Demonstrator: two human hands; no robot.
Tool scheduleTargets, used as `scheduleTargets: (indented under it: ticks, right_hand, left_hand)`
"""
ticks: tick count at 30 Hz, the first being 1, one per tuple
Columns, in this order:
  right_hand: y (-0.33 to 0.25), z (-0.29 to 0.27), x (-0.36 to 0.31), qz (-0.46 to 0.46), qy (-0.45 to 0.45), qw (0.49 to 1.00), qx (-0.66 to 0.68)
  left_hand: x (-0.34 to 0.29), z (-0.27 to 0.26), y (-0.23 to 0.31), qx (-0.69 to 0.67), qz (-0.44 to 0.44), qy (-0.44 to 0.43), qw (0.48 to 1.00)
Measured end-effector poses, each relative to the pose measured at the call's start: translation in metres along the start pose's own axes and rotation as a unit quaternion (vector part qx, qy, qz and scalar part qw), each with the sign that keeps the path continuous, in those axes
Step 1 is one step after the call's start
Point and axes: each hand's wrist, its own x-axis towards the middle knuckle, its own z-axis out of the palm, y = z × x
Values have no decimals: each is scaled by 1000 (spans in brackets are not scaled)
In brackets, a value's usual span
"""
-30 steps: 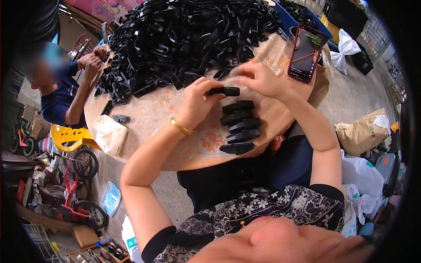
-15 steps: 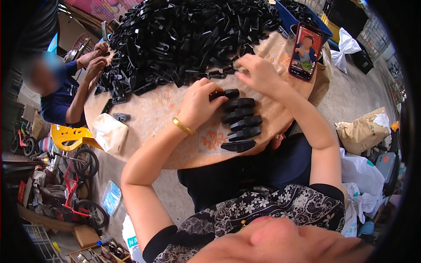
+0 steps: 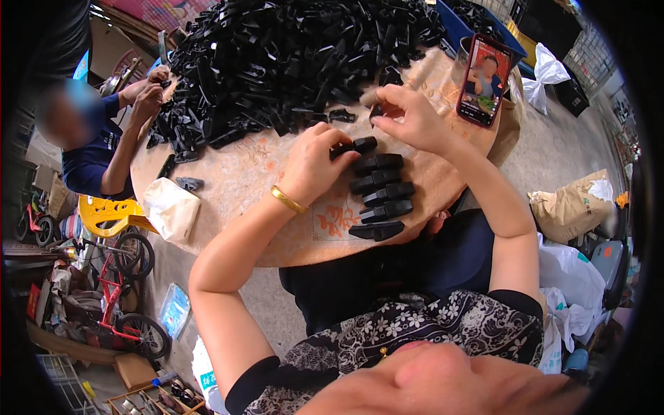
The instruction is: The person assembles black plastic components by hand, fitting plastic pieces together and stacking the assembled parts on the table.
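My left hand (image 3: 319,160) is closed on a black plastic piece (image 3: 363,144) at the top of a short column of similar pieces. Below it, several black plastic pieces (image 3: 380,187) lie side by side on the round table (image 3: 270,238), running toward its near edge. My right hand (image 3: 408,117) pinches a small dark piece (image 3: 375,113) between thumb and fingers, just off the near side of the big heap of black plastic parts (image 3: 277,69). What exact kind of part these are, I cannot tell.
A phone (image 3: 484,81) showing a video leans on a cup at the table's right. Behind it stands a blue crate (image 3: 449,24) of black parts. At the left, another person's hands (image 3: 149,90) work by the heap. A cream cloth-like bundle (image 3: 171,209) lies at the left edge.
My right hand has closed on a small dark piece beside the heap and lifted it slightly. My left hand stays in place. The other person's hands have shifted a little.
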Motion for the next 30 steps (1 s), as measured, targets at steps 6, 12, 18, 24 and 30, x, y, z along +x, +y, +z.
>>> scheduleTargets:
  ticks: [6, 12, 18, 24, 30]
  right_hand:
    - [7, -26, -12, -12, -125, 977, -175]
    - [-5, -12, -13, -40, -64, 995, -61]
    - [-17, -15, -12, 21, -255, 966, 35]
    - [-29, -7, -16, 55, -204, 963, 168]
    - [-18, -1, -13, -61, -52, 995, -58]
  left_hand:
    - [1, -1, 0, 3, 10, 2, 1000]
    - [0, -5, 10, 13, 4, 3, 1000]
    - [-4, -10, 7, 95, -8, -10, 995]
    - [4, -29, -1, -7, -120, -81, 989]
    - [-1, -20, 2, 66, 26, -10, 997]
